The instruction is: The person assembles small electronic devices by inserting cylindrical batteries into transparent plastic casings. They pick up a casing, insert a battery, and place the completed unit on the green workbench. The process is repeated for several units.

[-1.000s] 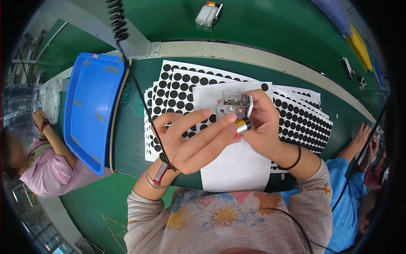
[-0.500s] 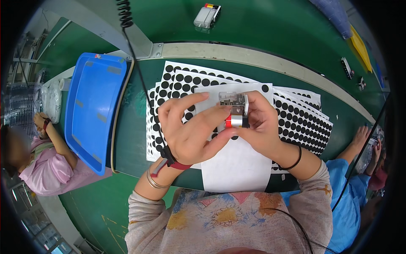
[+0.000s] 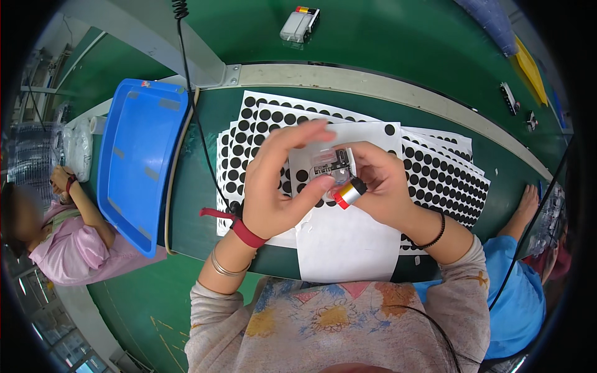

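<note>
A small clear plastic housing (image 3: 324,163) with a dark circuit board inside is held above the sheets. Attached at its lower right is a cylindrical battery (image 3: 349,194) in red, silver, yellow and black. My right hand (image 3: 382,183) is closed around the right side of this unit, its thumb near the battery. My left hand (image 3: 270,174) is open on the other side, fingers spread and raised, with the thumb tip at the housing's lower edge. Beneath both hands lies a mostly white sheet (image 3: 348,248) with a few black round stickers (image 3: 390,130).
Sheets of black dots (image 3: 435,180) are stacked under the white one. On the left stands a blue tray (image 3: 140,161). A dark cable (image 3: 198,118) hangs beside my left hand. Another clear unit (image 3: 300,26) lies beyond the pale rail (image 3: 348,78). Co-workers sit on both sides.
My left fingers have lifted off the unit and spread apart. The unit has tilted, its battery end swinging down toward me. More black stickers on the white sheet now show.
</note>
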The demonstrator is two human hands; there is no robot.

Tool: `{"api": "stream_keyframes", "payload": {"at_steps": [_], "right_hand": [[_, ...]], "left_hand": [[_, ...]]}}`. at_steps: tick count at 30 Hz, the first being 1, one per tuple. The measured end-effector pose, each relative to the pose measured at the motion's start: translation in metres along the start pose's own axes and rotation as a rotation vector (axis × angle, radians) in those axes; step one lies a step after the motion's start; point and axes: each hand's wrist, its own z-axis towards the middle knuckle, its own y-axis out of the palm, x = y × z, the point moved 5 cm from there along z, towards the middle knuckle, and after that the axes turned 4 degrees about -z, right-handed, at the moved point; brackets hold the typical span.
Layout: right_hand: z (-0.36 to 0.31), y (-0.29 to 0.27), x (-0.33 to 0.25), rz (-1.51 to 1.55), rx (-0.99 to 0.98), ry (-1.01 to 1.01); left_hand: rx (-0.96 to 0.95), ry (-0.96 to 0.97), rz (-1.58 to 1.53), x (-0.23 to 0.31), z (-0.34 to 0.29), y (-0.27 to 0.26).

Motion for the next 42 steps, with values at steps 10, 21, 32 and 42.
{"api": "stream_keyframes", "payload": {"at_steps": [10,21,32,42], "right_hand": [[-0.002,0.000,-0.001,-0.016,-0.070,-0.015],[0.001,0.006,-0.004,0.030,-0.038,-0.025],[0.001,-0.005,-0.005,0.069,0.158,-0.089],[0.004,-0.001,-0.003,0.171,0.061,0.007]], "left_hand": [[-0.193,0.009,-0.047,0.009,0.005,0.001],[-0.044,-0.349,-0.615,-0.009,-0.001,0.012],[0.242,-0.086,-0.131,0.003,-0.005,0.006],[0.280,0.142,0.254,0.015,-0.008,0.006]]}}
